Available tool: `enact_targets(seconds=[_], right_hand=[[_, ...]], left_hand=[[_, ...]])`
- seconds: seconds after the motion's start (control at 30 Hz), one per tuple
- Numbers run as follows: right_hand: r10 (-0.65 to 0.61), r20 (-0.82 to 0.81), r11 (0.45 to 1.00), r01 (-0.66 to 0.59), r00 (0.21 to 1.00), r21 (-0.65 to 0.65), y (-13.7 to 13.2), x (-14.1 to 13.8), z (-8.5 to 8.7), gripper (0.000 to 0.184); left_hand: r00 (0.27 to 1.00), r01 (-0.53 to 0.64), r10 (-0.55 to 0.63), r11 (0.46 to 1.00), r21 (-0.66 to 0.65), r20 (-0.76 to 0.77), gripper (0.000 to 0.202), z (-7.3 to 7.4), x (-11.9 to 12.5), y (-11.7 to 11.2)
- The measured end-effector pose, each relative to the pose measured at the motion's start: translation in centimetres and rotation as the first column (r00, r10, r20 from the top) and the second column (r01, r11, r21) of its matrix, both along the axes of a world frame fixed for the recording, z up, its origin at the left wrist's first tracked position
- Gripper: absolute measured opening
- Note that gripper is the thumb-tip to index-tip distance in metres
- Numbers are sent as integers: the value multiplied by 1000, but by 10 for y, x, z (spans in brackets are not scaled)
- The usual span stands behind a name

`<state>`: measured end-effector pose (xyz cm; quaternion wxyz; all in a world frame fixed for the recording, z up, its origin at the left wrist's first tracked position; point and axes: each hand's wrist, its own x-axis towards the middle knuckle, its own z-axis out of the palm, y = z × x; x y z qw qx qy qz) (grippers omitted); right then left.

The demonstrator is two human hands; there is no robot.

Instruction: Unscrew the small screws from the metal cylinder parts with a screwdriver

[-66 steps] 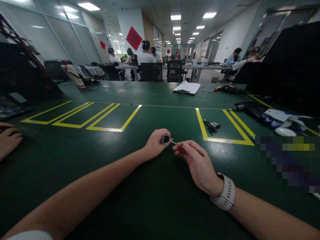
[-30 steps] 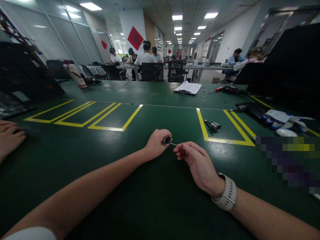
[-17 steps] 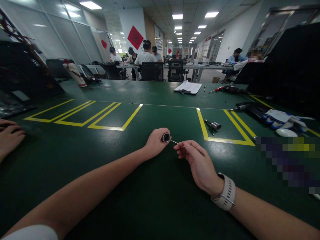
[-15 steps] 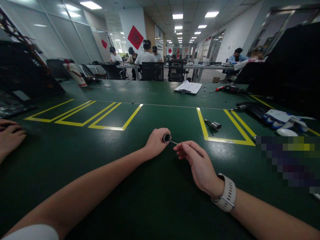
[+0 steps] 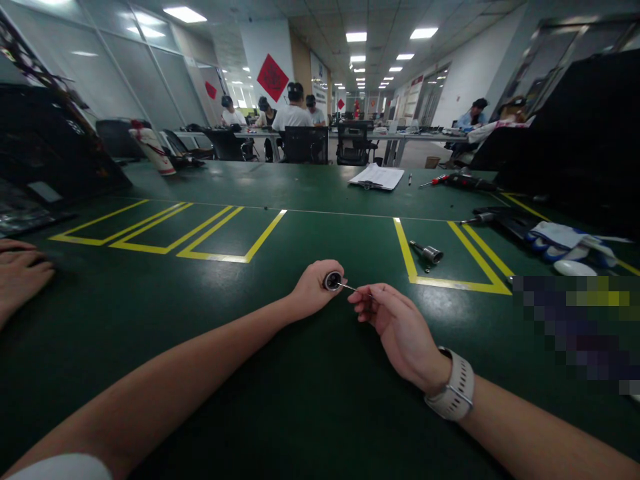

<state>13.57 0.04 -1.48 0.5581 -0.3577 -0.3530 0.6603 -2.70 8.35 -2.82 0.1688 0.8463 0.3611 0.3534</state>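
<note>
My left hand (image 5: 316, 288) is wrapped round a dark hollow metal cylinder (image 5: 333, 281), whose open round end faces me. My right hand (image 5: 395, 320) pinches a thin metal rod (image 5: 349, 288) between thumb and fingers. The rod's far tip reaches the mouth of the cylinder; whether it touches the inside I cannot tell. Further right on the green table (image 5: 280, 413) lies a socket-like metal piece with a narrow shank (image 5: 429, 253), within yellow tape lines. A tiny dark part (image 5: 427, 271) is beside it.
Another person's hand (image 5: 25, 273) rests at the left edge. A clipboard with paper (image 5: 377, 177) lies toward the back. Power tools (image 5: 463, 180) and white-blue gloves (image 5: 570, 243) are on the right. A pale bottle (image 5: 155, 152) stands at the back left.
My right hand has shifted slightly right and down, and more of the thin rod shows between it and the cylinder. My left hand keeps its hold.
</note>
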Motion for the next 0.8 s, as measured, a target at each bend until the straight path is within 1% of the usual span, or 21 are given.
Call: enact_targets(seconds=[0.1, 0.2, 0.27, 0.37, 0.47, 0.6, 0.7, 0.8], right_hand=[[15, -4, 1000, -15, 1000, -10, 0, 0, -2, 17], [-22, 22, 1000, 21, 1000, 22, -1, -1, -2, 17], [-52, 70, 998, 49, 996, 48, -2, -2, -1, 17], [-60, 156, 996, 50, 986, 68, -5, -3, 1, 17], [-38, 192, 997, 25, 981, 72, -6, -3, 1, 18], [-13, 146, 999, 6, 989, 48, -5, -1, 0, 17], [-8, 65, 1000, 7, 998, 10, -2, 0, 0, 17], [-5, -2, 1000, 5, 1000, -18, 0, 0, 0, 16]], left_hand=[[999, 23, -21, 999, -47, 50, 17, -1, 0, 0], [999, -11, 13, 999, -45, 32, 16, -2, 1, 1], [998, -56, 56, 998, -27, -2, 14, -1, 1, 2], [988, -128, 128, 992, 8, -84, 11, 2, 2, 1], [979, -138, 143, 990, 43, -148, 9, 4, 2, -1], [981, -121, 127, 991, 52, -145, 9, 4, 2, -2], [991, -108, 110, 994, 37, -80, 11, 2, 1, -1], [998, -64, 64, 998, -14, 1, 14, -1, 1, 0]])
